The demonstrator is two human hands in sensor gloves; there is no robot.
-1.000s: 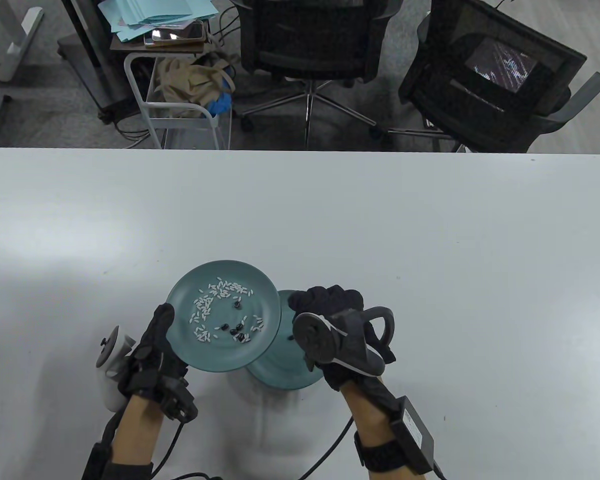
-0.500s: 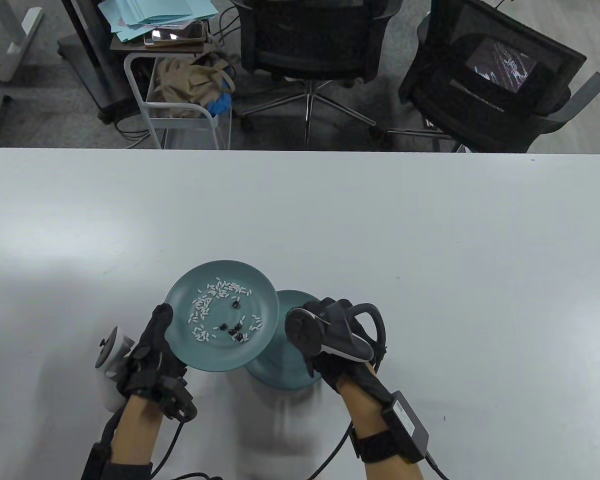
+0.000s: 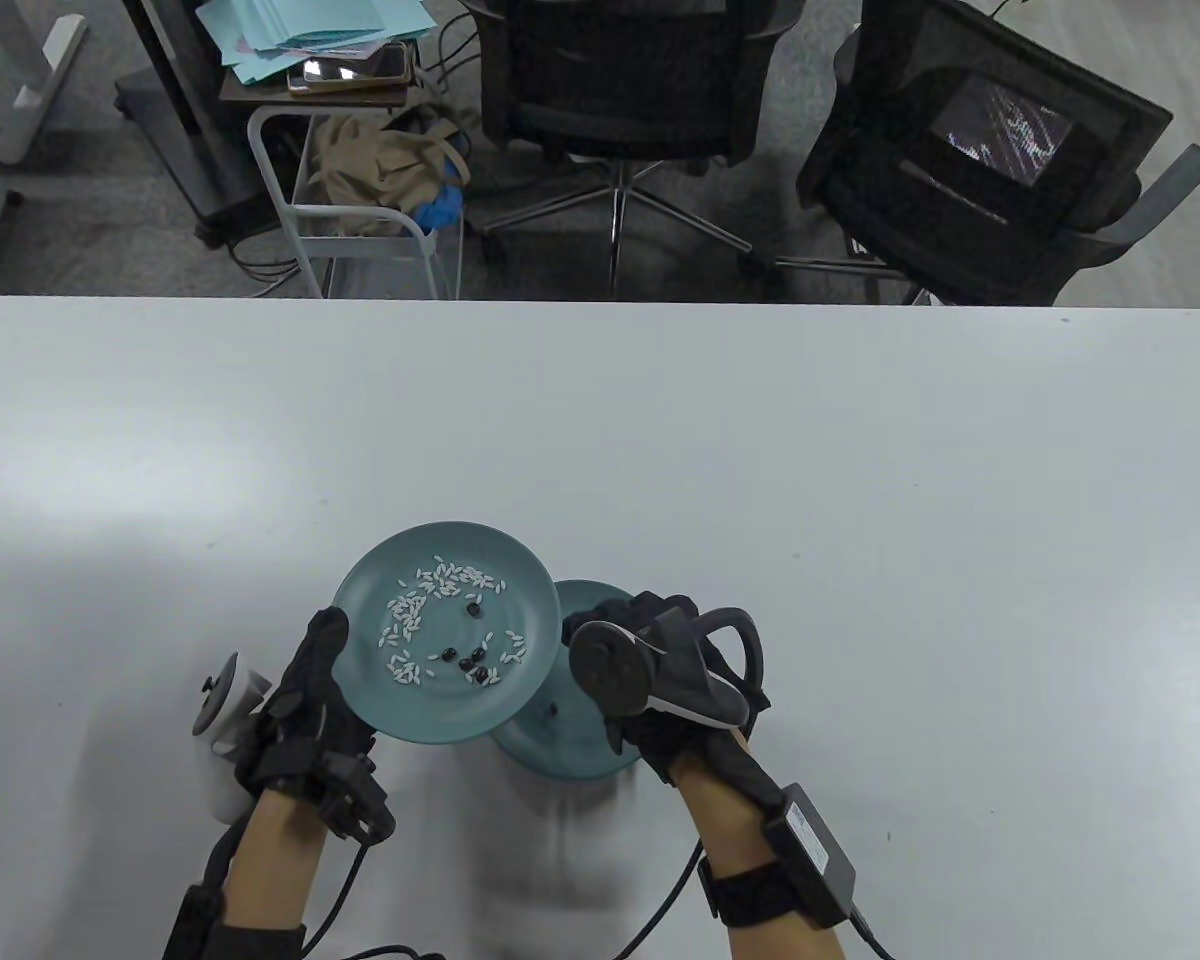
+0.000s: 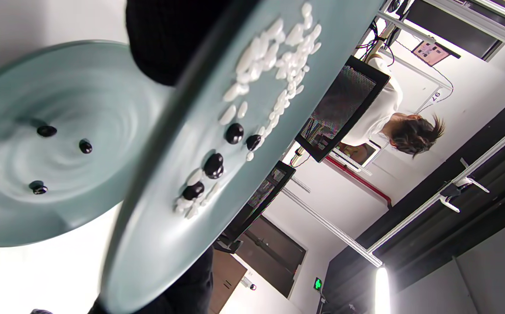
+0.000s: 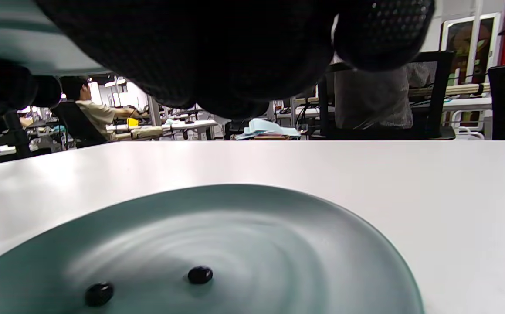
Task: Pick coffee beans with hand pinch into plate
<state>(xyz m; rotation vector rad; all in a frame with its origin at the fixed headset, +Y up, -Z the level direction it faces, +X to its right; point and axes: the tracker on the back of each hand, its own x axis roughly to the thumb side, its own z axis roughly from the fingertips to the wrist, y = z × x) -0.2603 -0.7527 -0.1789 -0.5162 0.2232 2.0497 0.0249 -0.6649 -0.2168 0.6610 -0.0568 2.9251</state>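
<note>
My left hand (image 3: 305,700) grips a teal plate (image 3: 430,712) by its near-left rim and holds it tilted above the table. This plate carries white rice grains (image 3: 440,580) and several dark coffee beans (image 3: 470,658); it also shows in the left wrist view (image 4: 156,244) with the beans (image 4: 214,165). A second teal plate (image 3: 570,745) lies on the table, partly under the first, with three beans (image 4: 85,146) in it. My right hand (image 3: 605,615) hovers over this lower plate (image 5: 322,244), fingers curled. I cannot see anything between its fingers (image 5: 217,52).
The white table (image 3: 760,480) stretches far and right of the plates. Two black office chairs (image 3: 620,80) and a small trolley (image 3: 360,210) stand beyond the far edge.
My right hand drew back toward me and slightly left over the lower plate, then edged forward again. The left hand and raised plate stayed still.
</note>
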